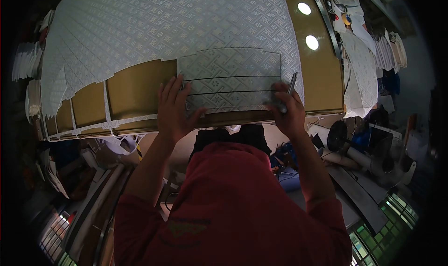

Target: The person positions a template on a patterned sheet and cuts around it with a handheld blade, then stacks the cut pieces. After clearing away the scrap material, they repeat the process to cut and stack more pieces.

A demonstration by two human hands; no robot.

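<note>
A clear template (233, 85) with two dark lines across it lies on the patterned pale fabric (186, 23), near the table's front edge. At the template's left end rests my left hand (175, 109), fingers apart and thumb on its lower edge. My right hand (289, 108) is at the template's right end, its fingers bent around a slim metallic tool (292, 84) that points up and away. The fingertips of that hand are slightly blurred.
Cut strips of fabric (107, 102) lie along the brown table's (133, 91) front left. A metal rail (326, 23) runs along its right side. Stacked papers (389, 53) stand at the far right. A fan (389, 156) and rolls are below right.
</note>
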